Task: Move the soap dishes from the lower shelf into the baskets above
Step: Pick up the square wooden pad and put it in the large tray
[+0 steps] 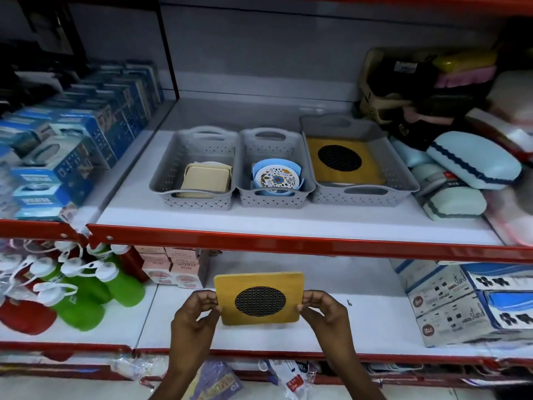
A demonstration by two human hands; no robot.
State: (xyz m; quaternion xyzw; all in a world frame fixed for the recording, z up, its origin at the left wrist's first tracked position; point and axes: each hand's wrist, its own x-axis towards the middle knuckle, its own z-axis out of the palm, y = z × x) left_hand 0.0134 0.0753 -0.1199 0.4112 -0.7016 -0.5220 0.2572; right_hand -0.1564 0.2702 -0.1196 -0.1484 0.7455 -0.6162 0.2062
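1. Grip check first: left hand (199, 310) pinching the left edge of the yellow soap dish (259, 298), right hand (318, 308) pinching the right edge, thumbs on the face, remaining fingers behind. Both hands closed on the dish, neither free.
2. Position: held over the lower shelf (360, 321), just below the red rail (288, 241) of the shelf above, apparently lifted off the surface rather than resting on it.
3. Orientation: near square, so no strong long axis; slightly wider across than tall as seen. Face with the dark mesh oval (260, 301) turned up and toward the camera, oval's long axis running left to right, whole piece rotated a touch so the right side sits a little lower.
4. Likely target: right basket (403, 180), already holding a matching yellow dish (344, 160) lying flat, mesh up. Left basket (161, 180) holds beige square pieces, middle basket (308, 183) round floral ones, so no match there.
5. Doing it well: raise clear of the red rail before moving inward and right; keep level; keep mesh side up to match the one below.
6. Lower squarely onto the stacked dish, edges aligned, avoiding the basket handles; release only once flat and settled.
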